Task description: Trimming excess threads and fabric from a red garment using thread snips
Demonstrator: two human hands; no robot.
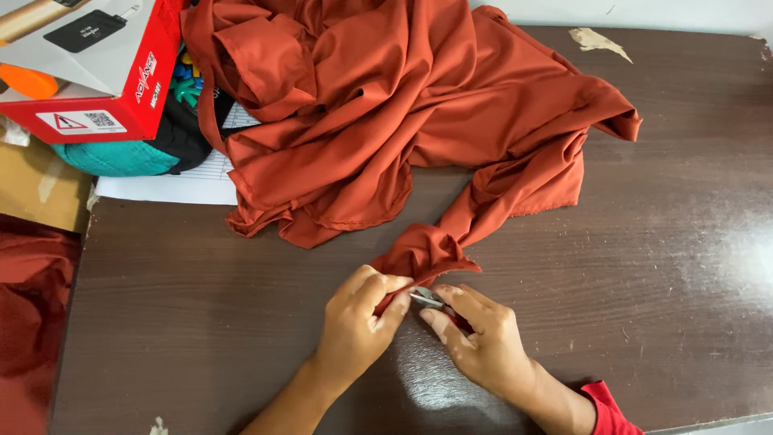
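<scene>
**Cloth corner pinched, snips at its edge**

Rust-orange cloth [378, 113] is heaped on the far half of the dark brown surface [660, 266]. One narrow tail runs out of the heap down toward the person. Its long axis goes diagonally from upper right to lower left, and its tip ends at the hands, near mid-surface.

Left hand [358, 322]: forearm enters from the bottom edge, angled up-right, back of hand up. Grip pressed together, thumb and fingers pinching the tail's tip.

Right hand [479, 342]: red sleeve cuff [608, 411] at the wrist, forearm enters from lower right. Fingers curled around a small pair of metal snips [427, 298]. The blades point left toward the left thumb and touch the cloth edge. Can't tell whether the blades are parted. The two hands sit just beside each other, fingertips nearly meeting.

Surroundings, all far left and well apart from the hands: red and white carton [97, 72], with a teal and black bundle [133, 153] below it. White lined paper [173, 185] is partly under the cloth heap. More rust cloth [32, 322] hangs off the surface at left. A patch of veneer [600, 40] is chipped at the far edge.
</scene>
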